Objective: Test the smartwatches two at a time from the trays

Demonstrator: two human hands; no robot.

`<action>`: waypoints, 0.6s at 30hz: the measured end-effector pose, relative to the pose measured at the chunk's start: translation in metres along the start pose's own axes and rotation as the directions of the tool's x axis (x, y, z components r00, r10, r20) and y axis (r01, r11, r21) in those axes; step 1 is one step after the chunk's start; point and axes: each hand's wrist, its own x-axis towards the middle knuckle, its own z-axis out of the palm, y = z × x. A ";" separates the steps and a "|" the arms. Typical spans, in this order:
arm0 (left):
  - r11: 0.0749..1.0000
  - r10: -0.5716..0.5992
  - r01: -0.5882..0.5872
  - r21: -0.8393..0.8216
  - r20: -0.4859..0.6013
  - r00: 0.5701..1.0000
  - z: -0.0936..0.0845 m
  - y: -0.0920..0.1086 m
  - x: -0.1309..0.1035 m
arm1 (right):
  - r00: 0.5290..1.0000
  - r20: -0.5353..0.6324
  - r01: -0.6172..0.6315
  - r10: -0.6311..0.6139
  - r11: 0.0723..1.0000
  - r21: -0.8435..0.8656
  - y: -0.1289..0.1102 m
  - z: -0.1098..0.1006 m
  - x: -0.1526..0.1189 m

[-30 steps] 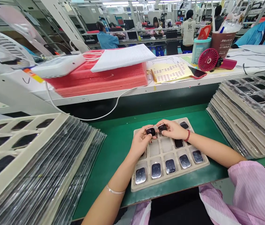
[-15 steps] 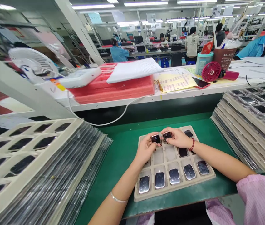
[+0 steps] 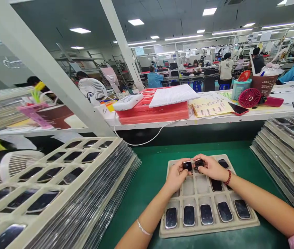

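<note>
My left hand (image 3: pixel 177 175) grips a smartwatch body (image 3: pixel 187 166) with a dark, rounded-square face between thumb and fingers. Just to its right, my right hand (image 3: pixel 211 167) pinches a second smartwatch body (image 3: pixel 199 163), its thumb lying over the lower part. Both are held close together above the back of a beige compartment tray (image 3: pixel 209 230). Dark-faced watch bodies (image 3: pixel 188 215) fill the tray's front row, and a few more show at its right side. Two middle compartments below my hands are bare. My hands and wrists hide parts of the back rows.
A tall stack of filled trays (image 3: pixel 84 193) stands at left, another stack (image 3: pixel 279 162) at right. Behind the green bench top (image 3: pixel 147 193) runs a white shelf (image 3: pixel 214 119) with red foam (image 3: pixel 154 114), papers, a phone and a pink fan (image 3: pixel 250 98). Co-workers sit far back.
The camera view has turned left and up, so everything sits lower and further right. Both hands still hold the two watch bodies in nearly the same pose over the tray.
</note>
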 end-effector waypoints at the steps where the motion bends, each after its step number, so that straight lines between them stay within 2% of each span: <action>1: 1.000 -0.001 0.001 -0.005 -0.002 1.000 0.000 -0.001 0.000 | 1.000 0.000 -0.002 0.002 1.000 0.001 0.000 0.000 0.000; 11: 1.000 -0.004 0.004 -0.021 0.005 1.000 0.000 -0.001 0.001 | 1.000 -0.001 -0.026 0.026 1.000 -0.014 0.000 0.001 -0.001; 18: 1.000 -0.011 0.011 -0.008 0.005 1.000 -0.001 -0.001 0.000 | 1.000 -0.019 0.018 -0.019 0.998 -0.062 -0.001 0.001 0.000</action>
